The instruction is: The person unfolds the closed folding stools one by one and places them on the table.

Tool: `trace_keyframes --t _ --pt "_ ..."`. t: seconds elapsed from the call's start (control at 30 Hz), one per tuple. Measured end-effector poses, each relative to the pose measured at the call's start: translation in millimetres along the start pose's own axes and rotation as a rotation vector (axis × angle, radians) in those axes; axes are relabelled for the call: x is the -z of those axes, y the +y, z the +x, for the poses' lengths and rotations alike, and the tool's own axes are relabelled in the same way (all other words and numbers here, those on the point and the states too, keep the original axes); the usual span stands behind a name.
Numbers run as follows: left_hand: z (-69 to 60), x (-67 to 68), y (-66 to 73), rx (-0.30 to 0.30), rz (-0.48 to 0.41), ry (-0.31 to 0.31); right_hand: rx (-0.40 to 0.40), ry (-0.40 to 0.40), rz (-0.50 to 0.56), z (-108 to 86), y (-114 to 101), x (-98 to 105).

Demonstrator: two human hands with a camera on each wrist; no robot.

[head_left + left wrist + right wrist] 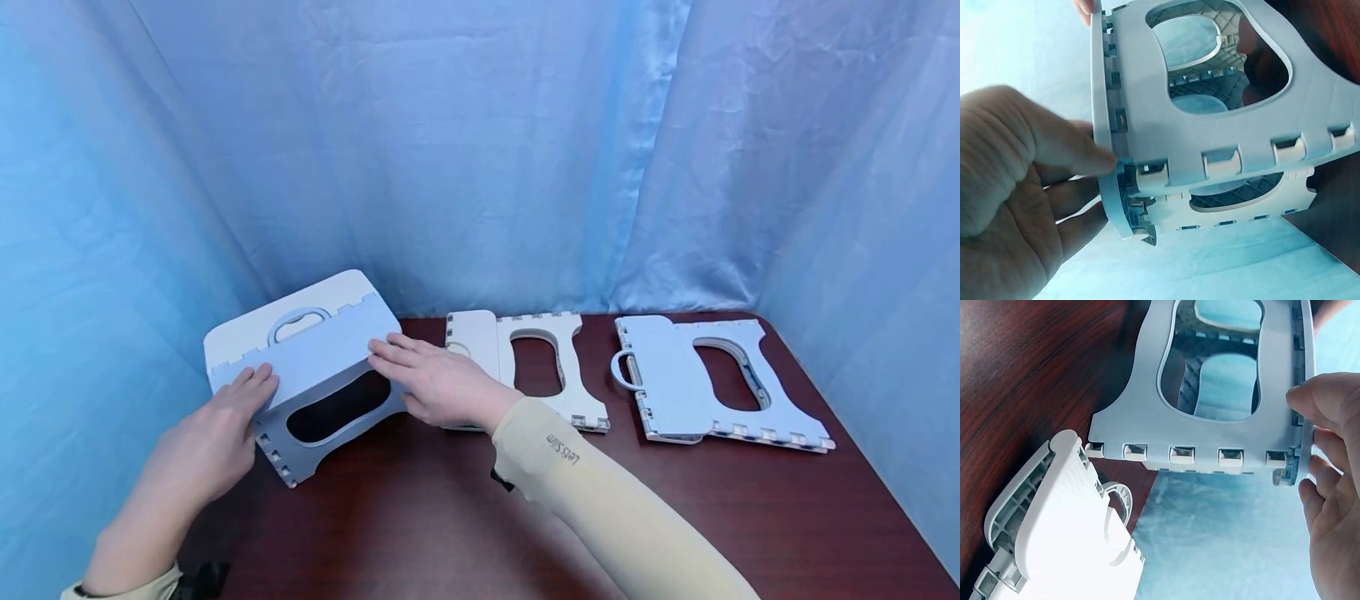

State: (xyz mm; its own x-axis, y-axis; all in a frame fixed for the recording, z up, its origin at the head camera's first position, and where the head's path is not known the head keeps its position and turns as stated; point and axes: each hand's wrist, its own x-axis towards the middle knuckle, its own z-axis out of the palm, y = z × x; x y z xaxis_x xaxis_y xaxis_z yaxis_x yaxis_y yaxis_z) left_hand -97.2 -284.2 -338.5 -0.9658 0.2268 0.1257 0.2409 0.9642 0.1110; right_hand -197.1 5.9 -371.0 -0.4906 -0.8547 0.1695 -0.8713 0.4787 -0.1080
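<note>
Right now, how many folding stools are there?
3: the open stool under the left hand and right hand; the middle folded stool; the far-right folded stool.

You are working in what is looking like a small curtained-off booth: shiny, pale-blue cloth curtains (465,167) are hanging in folds along the left, far and right sides, closing in a dark reddish-brown wood-grain tabletop (405,533), and they are hiding whatever kind of building is lying beyond.
</note>
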Motion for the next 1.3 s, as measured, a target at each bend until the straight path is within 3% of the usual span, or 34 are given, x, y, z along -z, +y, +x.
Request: trace_keyframes --t 0.2,0.37,0.6,0.77,1.03,1.3 --pt "6.8 -4.5 -3.9 0.039 -0.018 0.092 -0.008 0.007 -0.007 -2.2 -6 1" --pt "13.3 -5.9 -3.6 0.091 -0.019 0.101 -0.009 0.0 -0.013 -2.6 -11 0" --pt "23.5 -7.0 4.4 0.104 0.051 0.133 -0.008 0.0 -0.022 -4.1 -15 -1" --pt "28.7 -9.7 2.6 0.147 0.043 0.11 0.007 -0.017 -0.049 -2.9 -19 -3" --pt "32.8 -15.7 -5.0 0.171 -0.005 0.134 0.02 -0.012 -0.073 -1.4 -22 -5" --pt "36.2 -20.2 -1.3 0.202 0.0 0.204 0.031 0.009 -0.093 -1.5 -23 -7"
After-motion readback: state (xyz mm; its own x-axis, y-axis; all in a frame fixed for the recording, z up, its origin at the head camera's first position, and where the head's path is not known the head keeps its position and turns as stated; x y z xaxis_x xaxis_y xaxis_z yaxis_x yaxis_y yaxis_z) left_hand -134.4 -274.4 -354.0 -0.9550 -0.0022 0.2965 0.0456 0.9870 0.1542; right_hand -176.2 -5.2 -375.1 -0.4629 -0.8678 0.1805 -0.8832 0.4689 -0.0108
